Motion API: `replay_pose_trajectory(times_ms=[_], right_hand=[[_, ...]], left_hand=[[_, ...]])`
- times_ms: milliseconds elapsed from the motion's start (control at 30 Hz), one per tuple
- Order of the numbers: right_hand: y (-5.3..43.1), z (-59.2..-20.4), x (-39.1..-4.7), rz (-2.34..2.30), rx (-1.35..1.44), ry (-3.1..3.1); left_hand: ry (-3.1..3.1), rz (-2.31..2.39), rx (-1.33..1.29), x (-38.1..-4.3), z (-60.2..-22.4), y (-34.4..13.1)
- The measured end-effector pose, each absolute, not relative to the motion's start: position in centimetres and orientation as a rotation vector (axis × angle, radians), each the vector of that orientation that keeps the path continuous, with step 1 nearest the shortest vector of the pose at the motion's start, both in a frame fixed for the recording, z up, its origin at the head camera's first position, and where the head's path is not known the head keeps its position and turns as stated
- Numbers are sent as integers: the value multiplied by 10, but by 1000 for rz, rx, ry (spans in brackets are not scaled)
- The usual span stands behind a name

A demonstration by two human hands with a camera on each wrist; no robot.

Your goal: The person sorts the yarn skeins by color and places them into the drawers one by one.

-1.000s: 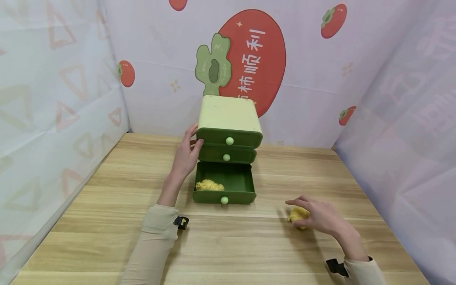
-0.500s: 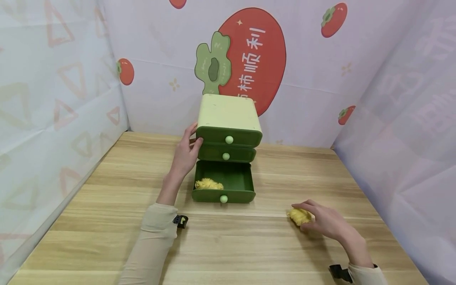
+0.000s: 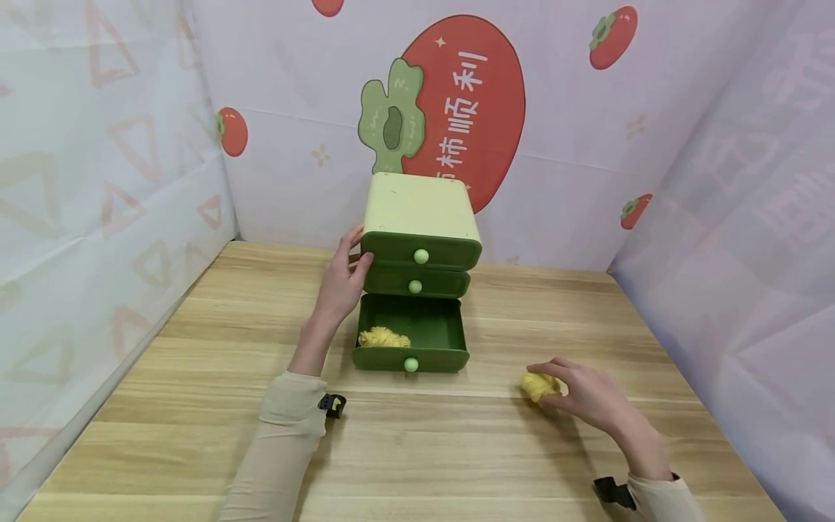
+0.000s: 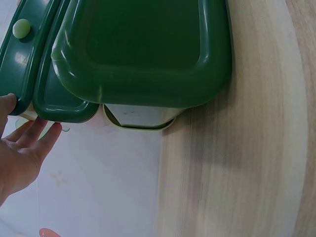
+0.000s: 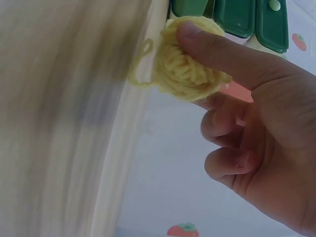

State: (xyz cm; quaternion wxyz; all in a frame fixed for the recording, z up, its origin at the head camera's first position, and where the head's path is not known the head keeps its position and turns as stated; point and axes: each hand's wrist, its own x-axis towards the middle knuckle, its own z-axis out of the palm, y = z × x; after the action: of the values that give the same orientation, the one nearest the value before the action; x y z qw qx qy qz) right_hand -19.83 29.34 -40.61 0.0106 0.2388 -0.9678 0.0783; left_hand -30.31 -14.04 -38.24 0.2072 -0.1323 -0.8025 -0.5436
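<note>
A small drawer cabinet (image 3: 420, 206) with a pale top and green drawers stands at the back. My left hand (image 3: 341, 281) grips its left side, thumb on the front edge of the top drawer (image 4: 19, 54) and fingers along the side. The bottom drawer (image 3: 430, 359) is pulled out, with a yellow yarn bundle (image 3: 383, 338) in its left front part. To the right, my right hand (image 3: 590, 395) pinches a ball of yellow yarn (image 5: 185, 64) between thumb and fingers, close over the table. A short loop of yarn (image 5: 140, 64) hangs loose from it.
The wooden table (image 3: 417, 449) spreads in front of the cabinet and between the hands. A printed cloth backdrop (image 3: 293, 181) rises behind the cabinet, and cloth walls (image 3: 737, 239) enclose both sides. The middle drawer (image 3: 443, 283) sits pushed in.
The right hand takes the yellow yarn ball between thumb and fingers, turning it and shifting slightly right, then back left. The left hand, cabinet and drawers stay put.
</note>
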Motion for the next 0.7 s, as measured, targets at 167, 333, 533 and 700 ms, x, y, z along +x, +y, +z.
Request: replay_pose_trajectory(times_ms=[167,333,533,700], right_hand=[[280,-403,-203,172,789,-2911],[266,-400,-210,160,846,-2816],[247,-397,-221,187,974,-2655],[229,-394,-228,184,1058,-2519]], left_hand=[[-2234,-1515,-365,-303,-382,-140],[-2238,-1519,-362,-303,-382,-141],[-2246,-1517,-356,-304,-382,-141],[-2250,-1513,-351,-303,-382,-141]])
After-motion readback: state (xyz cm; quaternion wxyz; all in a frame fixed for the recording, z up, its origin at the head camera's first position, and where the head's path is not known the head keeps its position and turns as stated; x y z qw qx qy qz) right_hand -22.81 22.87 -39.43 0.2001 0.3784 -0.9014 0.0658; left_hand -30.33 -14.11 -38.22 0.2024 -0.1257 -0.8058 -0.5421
